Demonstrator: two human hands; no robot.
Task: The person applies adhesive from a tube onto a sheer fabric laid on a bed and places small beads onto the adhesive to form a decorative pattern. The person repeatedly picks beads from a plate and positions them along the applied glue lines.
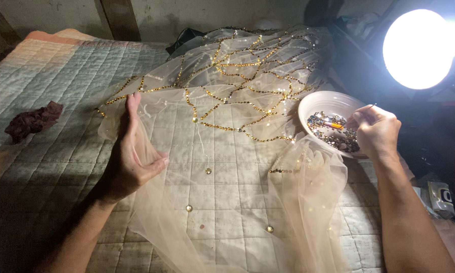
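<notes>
A sheer beige tulle fabric (227,192) with lines of gold beads lies spread over a quilted mat (60,86). My left hand (134,151) rests edge-on against the fabric's left side, fingers open and straight, nothing in it. My right hand (376,131) hovers over a white bowl (321,103) of mixed beads and sequins, fingers pinched on a thin needle (370,106) that points up and right. A small orange item lies among the beads in the bowl.
A bright round lamp (419,48) glares at the upper right. A crumpled dark red cloth (33,120) lies on the mat at the left. A small box (442,194) sits at the right edge. Dark bags lie behind the fabric.
</notes>
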